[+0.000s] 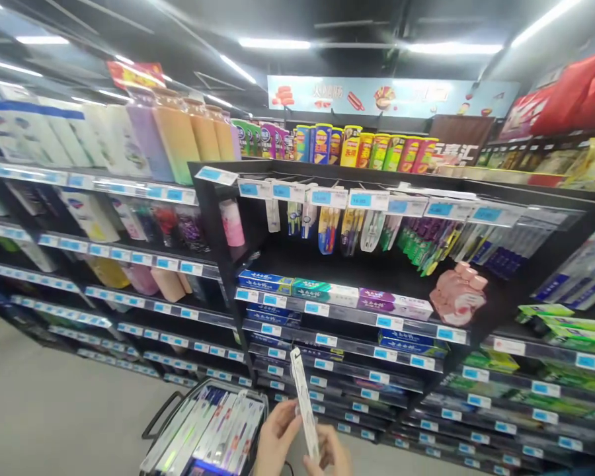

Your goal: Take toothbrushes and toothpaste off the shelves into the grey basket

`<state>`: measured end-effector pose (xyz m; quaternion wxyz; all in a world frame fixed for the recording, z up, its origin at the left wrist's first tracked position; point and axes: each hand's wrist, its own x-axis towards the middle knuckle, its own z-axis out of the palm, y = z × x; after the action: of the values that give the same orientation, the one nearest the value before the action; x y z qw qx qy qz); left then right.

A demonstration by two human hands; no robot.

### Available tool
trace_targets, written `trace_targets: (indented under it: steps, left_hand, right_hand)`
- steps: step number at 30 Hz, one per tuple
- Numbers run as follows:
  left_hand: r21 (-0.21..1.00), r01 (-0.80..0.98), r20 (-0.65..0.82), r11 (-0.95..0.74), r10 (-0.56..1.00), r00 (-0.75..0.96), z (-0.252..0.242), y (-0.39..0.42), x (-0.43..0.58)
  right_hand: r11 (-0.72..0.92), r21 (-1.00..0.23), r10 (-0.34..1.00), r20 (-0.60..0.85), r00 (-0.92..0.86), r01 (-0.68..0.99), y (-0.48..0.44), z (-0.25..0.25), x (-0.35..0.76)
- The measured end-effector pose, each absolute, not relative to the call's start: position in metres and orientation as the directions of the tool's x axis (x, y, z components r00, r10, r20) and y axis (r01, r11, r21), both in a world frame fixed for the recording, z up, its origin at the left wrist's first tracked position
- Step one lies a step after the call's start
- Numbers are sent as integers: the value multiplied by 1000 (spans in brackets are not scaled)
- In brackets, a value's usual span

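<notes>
Left hand [276,433] and right hand [333,455], each grip pinching a slim toothbrush pack [302,387] held upright beside a basket [164,411] of similar packs, before toothpaste shelves [347,316].

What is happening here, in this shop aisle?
A person holds one slim toothbrush pack upright with both hands: the left hand at its side, the right hand at its lower end. Just left of the hands is a basket full of similar packs. In front, a dark shelf carries hanging toothbrushes above rows of toothpaste boxes.
</notes>
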<state>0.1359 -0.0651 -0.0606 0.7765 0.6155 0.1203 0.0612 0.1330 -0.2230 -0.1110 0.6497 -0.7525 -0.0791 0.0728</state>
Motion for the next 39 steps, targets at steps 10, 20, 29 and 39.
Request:
trace_targets:
  steps: [10,20,29,39]
  left_hand:
    - [968,32,-87,248,215,973,-42,-66,128]
    - [994,-110,113,-27,257,960,-50,-67,121]
    - [970,-162,209,-182,277,938,-33,-67,111]
    - [979,-154,189,-130,329,925,-35,-62,106]
  right_hand:
    - [-306,-929,230,139,963,208,-241,-68,127]
    - [11,-993,386,-103,917,-117,-232,-67,118]
    - [97,-984,407,-95,908,-147,-228,-54,113]
    - [-20,-995,350,-95,932,-94,-215,-50,113]
